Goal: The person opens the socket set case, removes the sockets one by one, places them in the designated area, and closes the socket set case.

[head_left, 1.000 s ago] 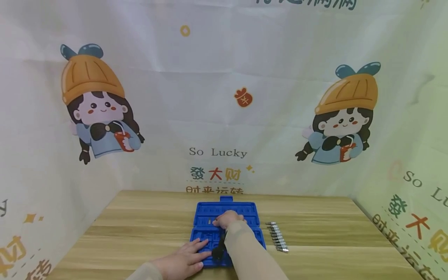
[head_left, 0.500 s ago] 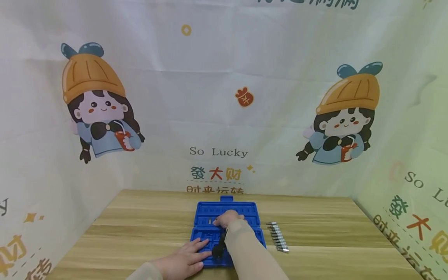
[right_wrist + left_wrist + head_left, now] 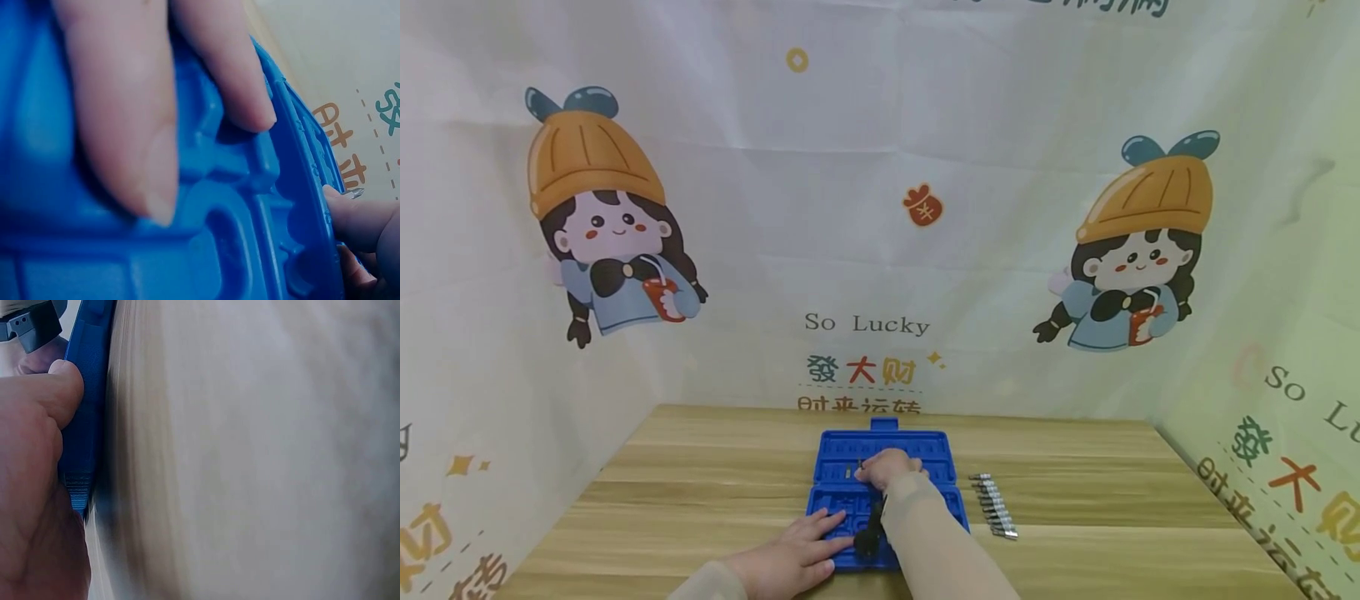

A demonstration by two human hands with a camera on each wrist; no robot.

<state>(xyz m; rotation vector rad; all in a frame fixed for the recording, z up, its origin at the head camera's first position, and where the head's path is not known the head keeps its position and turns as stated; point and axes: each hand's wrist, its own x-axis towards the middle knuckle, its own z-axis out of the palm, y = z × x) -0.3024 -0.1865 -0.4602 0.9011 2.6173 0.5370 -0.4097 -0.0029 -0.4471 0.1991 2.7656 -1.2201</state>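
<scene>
An open blue plastic tool case [image 3: 842,450] lies on the table, its lid folded back. My left hand [image 3: 790,554] rests with spread, straight fingers on the near left part of the case; in the left wrist view its thumb [image 3: 65,387] lies against the case's side. Over the lid, my right hand [image 3: 891,468] pinches a small metal screwdriver bit [image 3: 355,194], whose pointed tip sticks out past the thumb and fingers in the right wrist view. Another small bit [image 3: 848,472] sits in a lid slot just left of that hand. The right forearm hides much of the tray.
To the right of the case, several silver bits [image 3: 995,504] lie in a slanted row on the wooden table [image 3: 1112,500]. A black wrist camera [image 3: 868,540] hangs over the case tray. Behind the table rises a printed cloth backdrop [image 3: 737,250].
Both hands stay nearly in place. A small dark tip now shows at the right hand's fingertips. The head view has shifted very slightly.
</scene>
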